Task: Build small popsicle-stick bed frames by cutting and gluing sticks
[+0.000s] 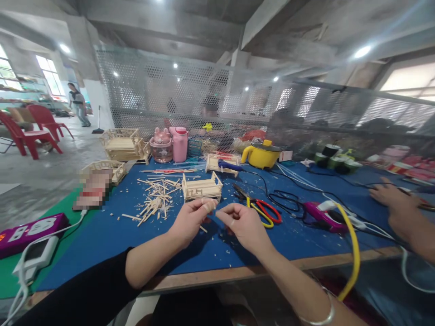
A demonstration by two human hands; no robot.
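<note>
1. Far left of the hands, at the worktop [102,235] edge: a purple power strip [30,231] with a white charger [36,256] plugged beside it, its cable trailing off the edge.
2. Up and left of the left hand: an open stick-built tray [103,170]; its contents are blurred, cannot tell. Behind it, a larger stick-built frame [124,145], nothing visible inside.
3. Just beyond the left hand: a loose heap of wooden sticks [156,201] scattered on the blue cover, chips all around.
4. Further back: a pink lidded cup [161,145] and a pink bottle [179,144], both closed; contents not visible.
5. Directly beyond both hands: a small stick crate [201,186], open on top, looks bare inside.
6. Left hand [190,222]: fingers curled narrow, thumb and forefinger pinched on a small stick piece [213,204]; tape on a fingertip.
7. Right hand [243,224]: fingers also pinched narrow, tips almost meeting the left hand; whether it grips the same piece, cannot tell. Both hover over the worktop near its front edge.
8. Beyond the right hand: a second small stick frame [222,162] with a blue-handled tool [231,166] across it.
9. Right of the right hand: pliers with red and yellow handles [263,210], lying flat.
10. Back right: a yellow pot [260,155], lid on.
11. Further right: a magenta glue gun [321,216] among black and white cables, and a yellow hose [351,249] running off the front edge.
12. Far right: another person's hand [390,197] resting on the worktop.
</note>
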